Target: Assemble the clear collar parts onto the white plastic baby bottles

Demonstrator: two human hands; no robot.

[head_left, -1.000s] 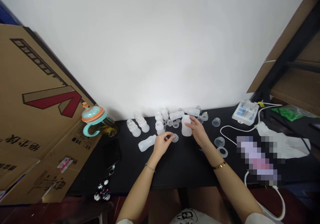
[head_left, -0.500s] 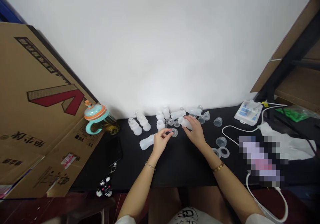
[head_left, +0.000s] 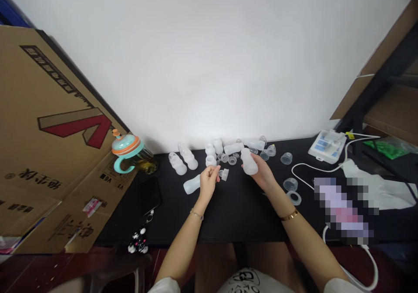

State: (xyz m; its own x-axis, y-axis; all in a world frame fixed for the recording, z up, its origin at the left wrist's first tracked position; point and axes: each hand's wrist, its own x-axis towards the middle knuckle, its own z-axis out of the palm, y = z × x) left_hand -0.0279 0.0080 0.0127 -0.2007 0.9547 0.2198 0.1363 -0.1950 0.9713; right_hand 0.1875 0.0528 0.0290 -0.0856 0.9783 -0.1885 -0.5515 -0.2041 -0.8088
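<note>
My left hand pinches a clear bottle nipple with its collar ring, the ring pointing right. My right hand is wrapped round a frosted white baby bottle, held tilted above the table and apart from the nipple. Next to my left hand another white bottle lies on its side. Behind it stand two bottles with clear tops. Several bottles without tops and loose collar rings sit at the back middle. To the right are clear dome caps and a flat ring.
A jug with a turquoise handle and a phone with a beaded charm are on the left, beside a large cardboard box. On the right lie a clear plastic case, a white cable, a white cloth-like sheet and a blurred-out object.
My right hand has turned the bottle, so its mouth no longer faces left. My left hand has lifted the nipple and ring and turned them sideways. The camera view has shifted slightly.
</note>
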